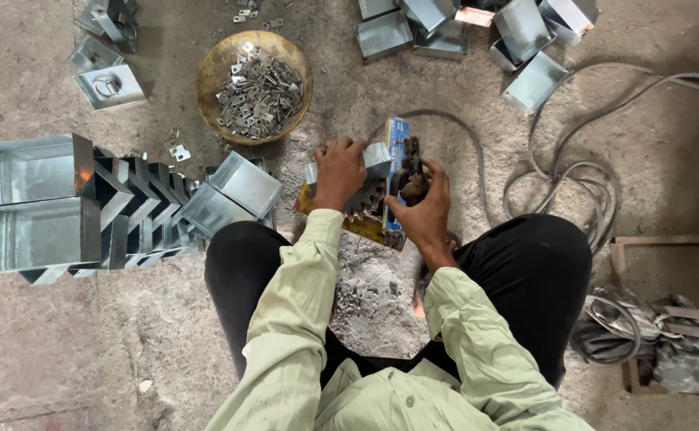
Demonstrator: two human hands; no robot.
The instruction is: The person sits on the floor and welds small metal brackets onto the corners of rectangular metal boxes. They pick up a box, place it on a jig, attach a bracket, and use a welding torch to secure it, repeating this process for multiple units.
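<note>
I sit on a concrete floor with a small hand-worked press machine (381, 209), blue and yellow with a toothed gear, between my knees. My left hand (338, 172) presses down on a small galvanised sheet-metal box (377, 159) set in the machine. Fingers of my right hand (423, 203) are closed around the machine's dark handle (410, 166). Pale green sleeves cover both forearms.
A round metal bowl (212, 70) of small metal brackets stands ahead on the left. Stacked metal boxes (38, 199) lie at left, more boxes (525, 40) at top right. Grey cables (573, 172) loop on the right. Metal scraps (369, 291) lie between my legs.
</note>
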